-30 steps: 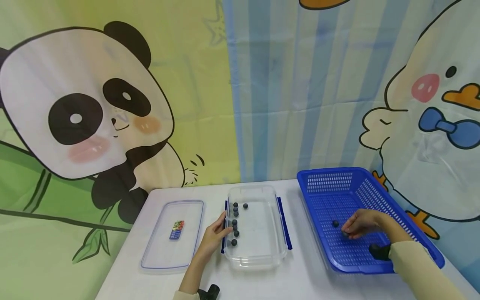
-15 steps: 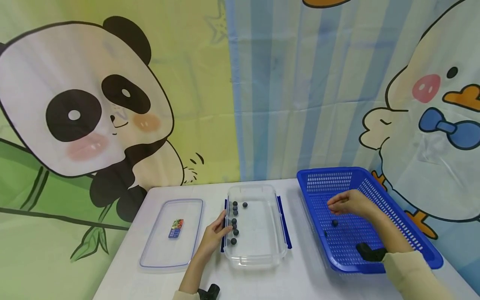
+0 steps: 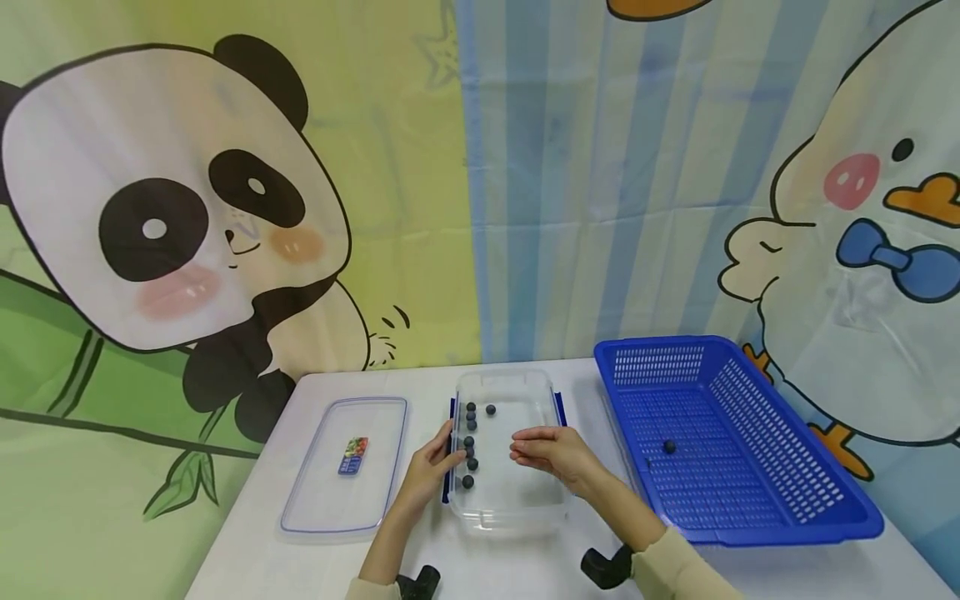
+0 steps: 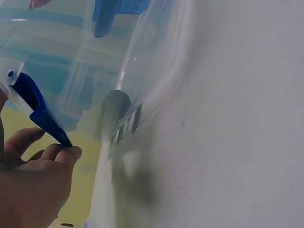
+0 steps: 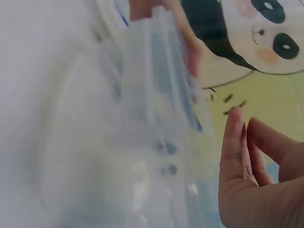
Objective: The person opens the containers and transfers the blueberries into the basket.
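My left hand (image 3: 427, 473) holds the left side of a clear plastic box (image 3: 517, 523), its fingers at the blue latch (image 4: 38, 107). Inside that box several dark blueberries (image 3: 468, 482) lie mostly in a row along the left wall. My right hand (image 3: 558, 454) hovers over the box's right half with thumb and fingers brought together. In the right wrist view the fingertips (image 5: 235, 116) nearly meet; whatever they pinch is hidden. One blueberry (image 3: 669, 447) sits in the blue basket (image 3: 862, 533) on the right.
A clear lid (image 3: 322, 531) with blue edging and a colourful label (image 3: 352, 457) lies left of the box on the white table (image 3: 247, 550). Behind the table hangs a printed curtain (image 3: 525, 208).
My right hand has lifted out of the basket and moved left over the box. The blueberry under its fingertips has gone from the basket. My left hand stays put.
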A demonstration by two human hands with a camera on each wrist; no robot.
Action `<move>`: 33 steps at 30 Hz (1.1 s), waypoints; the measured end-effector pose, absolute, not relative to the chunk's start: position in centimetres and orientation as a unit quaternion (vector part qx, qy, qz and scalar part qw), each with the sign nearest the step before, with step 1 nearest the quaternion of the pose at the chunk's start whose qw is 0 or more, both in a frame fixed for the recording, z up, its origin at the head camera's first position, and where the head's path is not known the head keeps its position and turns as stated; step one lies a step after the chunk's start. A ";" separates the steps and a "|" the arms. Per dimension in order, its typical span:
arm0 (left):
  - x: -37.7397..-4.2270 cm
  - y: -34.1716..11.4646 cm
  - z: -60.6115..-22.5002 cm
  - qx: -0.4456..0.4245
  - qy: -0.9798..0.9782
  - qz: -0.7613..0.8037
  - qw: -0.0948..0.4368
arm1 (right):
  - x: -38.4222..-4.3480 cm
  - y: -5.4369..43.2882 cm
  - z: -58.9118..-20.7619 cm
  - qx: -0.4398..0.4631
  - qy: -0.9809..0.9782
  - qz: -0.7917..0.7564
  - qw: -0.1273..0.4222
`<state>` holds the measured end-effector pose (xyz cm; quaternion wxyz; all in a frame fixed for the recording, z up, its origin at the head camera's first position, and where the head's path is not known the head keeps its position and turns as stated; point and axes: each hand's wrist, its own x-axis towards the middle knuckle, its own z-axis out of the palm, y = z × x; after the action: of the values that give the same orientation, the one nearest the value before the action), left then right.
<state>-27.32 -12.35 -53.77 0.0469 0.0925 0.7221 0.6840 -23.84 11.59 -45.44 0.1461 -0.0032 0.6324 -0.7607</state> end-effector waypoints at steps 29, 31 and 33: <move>-26.5 -12.6 -52.3 0.102 0.717 0.686 0.062 | -27.1 3.7 -50.1 0.094 0.767 -0.609 0.180; -26.3 -12.6 -51.7 0.106 0.719 0.684 0.065 | -27.1 3.7 -50.0 0.099 0.769 -0.605 0.182; -26.3 -12.6 -51.5 0.112 0.721 0.680 0.066 | -27.2 3.7 -50.0 0.102 0.772 -0.599 0.185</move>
<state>-26.27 -12.62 -51.54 0.0658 0.1118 0.7215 0.6802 -27.15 3.66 -49.98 0.1854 0.1017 0.7719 -0.5995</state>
